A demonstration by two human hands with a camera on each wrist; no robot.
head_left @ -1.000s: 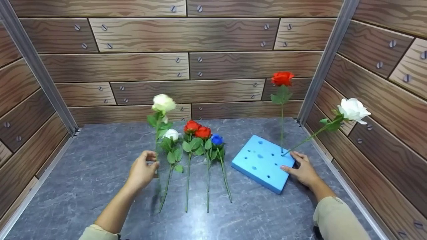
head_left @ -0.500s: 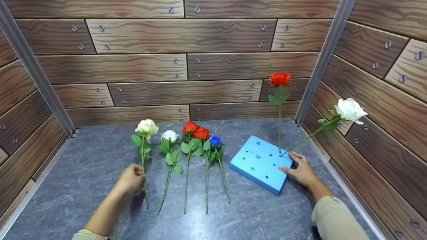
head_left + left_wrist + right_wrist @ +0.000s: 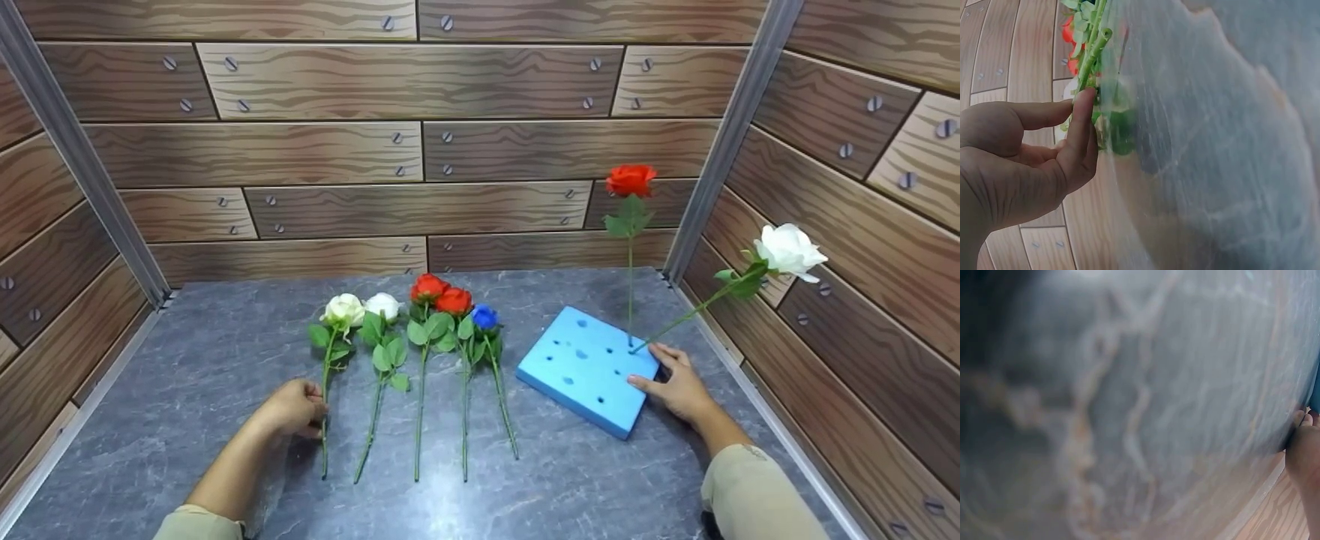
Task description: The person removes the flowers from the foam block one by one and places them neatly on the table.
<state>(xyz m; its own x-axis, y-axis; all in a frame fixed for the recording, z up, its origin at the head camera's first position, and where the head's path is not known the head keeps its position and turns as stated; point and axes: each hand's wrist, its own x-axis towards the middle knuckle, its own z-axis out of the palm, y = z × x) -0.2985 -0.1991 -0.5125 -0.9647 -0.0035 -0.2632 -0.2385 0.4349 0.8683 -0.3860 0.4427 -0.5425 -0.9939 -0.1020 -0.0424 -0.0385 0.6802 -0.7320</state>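
Observation:
My left hand (image 3: 294, 409) pinches the green stem of a cream-white rose (image 3: 345, 310) between thumb and fingers, low over the grey table. In the left wrist view, the stem (image 3: 1095, 52) rises past the fingertips of that hand (image 3: 1044, 146). My right hand (image 3: 681, 382) grips the right edge of a blue foam block (image 3: 592, 375), thumb on top. A red rose (image 3: 631, 181) stands upright in one of its holes. A white rose (image 3: 790, 250) leans to the right from a hole close by. The right wrist view shows only part of the right hand (image 3: 1304, 450).
Right of the left hand lie a white rose (image 3: 382, 306), two red roses (image 3: 429, 289) and a blue rose (image 3: 485, 316), stems toward me. Wood-patterned walls (image 3: 337, 150) enclose the grey marbled table (image 3: 187, 360) at the back and both sides.
My left hand has brought the cream-white rose left and down, from raised to low beside the other white rose, its bloom then shifting slightly right. The right hand keeps its grip on the block.

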